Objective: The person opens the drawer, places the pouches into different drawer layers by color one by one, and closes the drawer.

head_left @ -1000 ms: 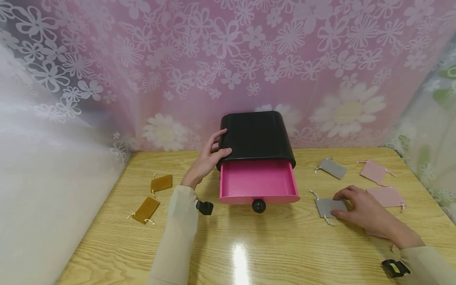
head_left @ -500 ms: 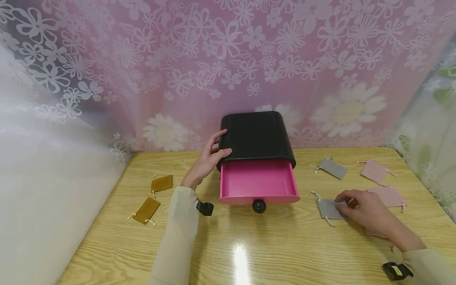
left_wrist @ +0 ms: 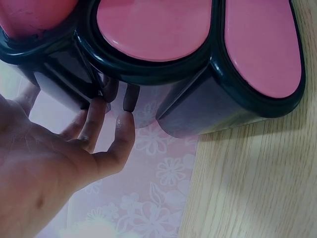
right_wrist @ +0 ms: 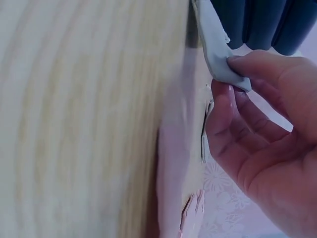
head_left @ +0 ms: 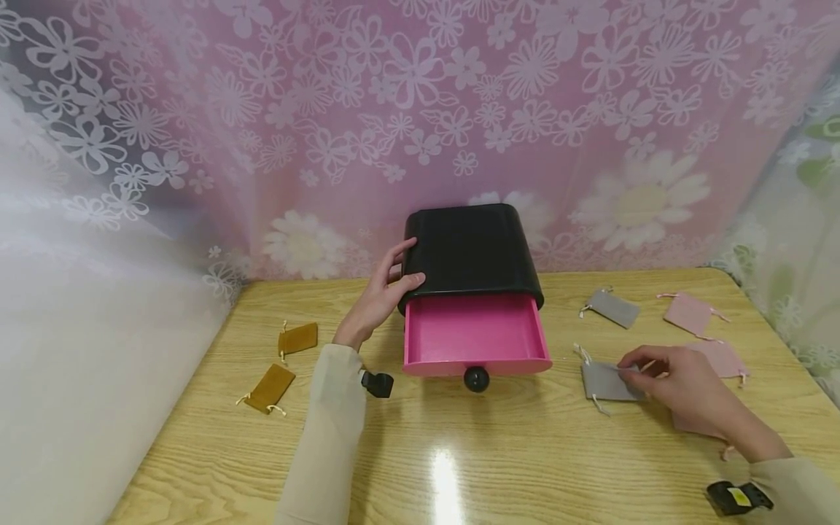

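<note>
Head view, and we start with the biggest thing on show: a pink flowered curtain (head_left: 420, 95) hanging beyond a wood-grain table (head_left: 394, 467). Centre stage, and we make it the hub of our clock with twelve toward the curtain, sits the black cabinet (head_left: 472, 251), its pink drawer (head_left: 433, 367) pulled out toward six.

At four o'clock, look, the right hand (head_left: 682, 383) has thumb and fingertips together, clamped on the near edge of a grey pouch (head_left: 600, 383)! That pouch lies at four o'clock too, just off the drawer's corner; whether it is wholly clear of the table, we cannot tell. Over at nine, the left hand (head_left: 374, 302) rests against the cabinet, thumb and fingers apart; the left wrist view shows us bent fingertips touching the dark side.

Now the smaller players. Between three and four we have a second grey pouch (head_left: 613, 309) and, farther out, a pink pouch (head_left: 687, 313); another pink one shows behind the right hand, and more pink cloth peeps out under that wrist. Eight o'clock gives us two brown pouches (head_left: 271, 386). Smallest of all, a round black knob (head_left: 477, 379) at six and thin pale drawstrings (head_left: 582, 355).
</note>
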